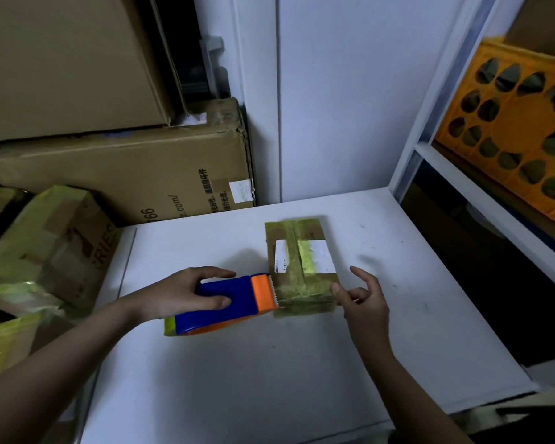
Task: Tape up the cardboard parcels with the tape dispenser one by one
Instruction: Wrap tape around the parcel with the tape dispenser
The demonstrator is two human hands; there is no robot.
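Note:
A small flat cardboard parcel (302, 267) lies on the white table (269, 363), wrapped in yellowish tape with a white label on top. My left hand (186, 291) grips a blue and orange tape dispenser (231, 302), whose serrated orange head touches the parcel's near left edge. A yellow tape roll shows at the dispenser's rear. My right hand (362, 299) is at the parcel's near right corner, thumb against the box, the other fingers loosely spread.
Large cardboard boxes (119, 174) are stacked against the wall at back left. Tape-wrapped parcels (45, 251) pile up beside the table on the left. A white shelf frame (430, 149) on the right holds an orange crate (510, 129).

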